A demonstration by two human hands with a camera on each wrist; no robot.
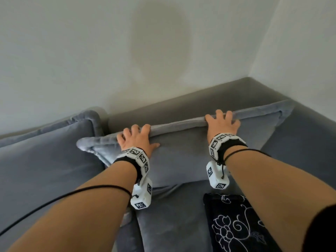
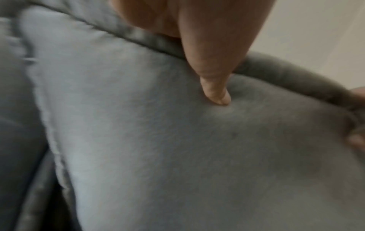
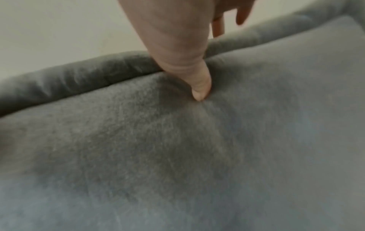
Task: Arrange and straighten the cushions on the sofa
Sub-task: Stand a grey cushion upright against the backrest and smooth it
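A grey velvet back cushion (image 1: 181,159) leans against the sofa backrest (image 1: 209,100), tilted with its left corner lower. My left hand (image 1: 136,137) grips its top edge near the left corner, fingers curled over the seam and thumb on the front face. My right hand (image 1: 223,122) holds the same edge further right in the same way. In the left wrist view the left thumb (image 2: 214,84) dents the cushion (image 2: 177,156). The right wrist view shows the right thumb (image 3: 198,84) pressed into the cushion (image 3: 177,156) just below its piped edge.
A second grey back cushion (image 1: 45,160) stands to the left, its edge overlapped by the held cushion's corner. A black cushion with a white floral pattern (image 1: 236,226) lies on the grey seat (image 1: 172,224) at the lower right. A white wall rises behind the sofa.
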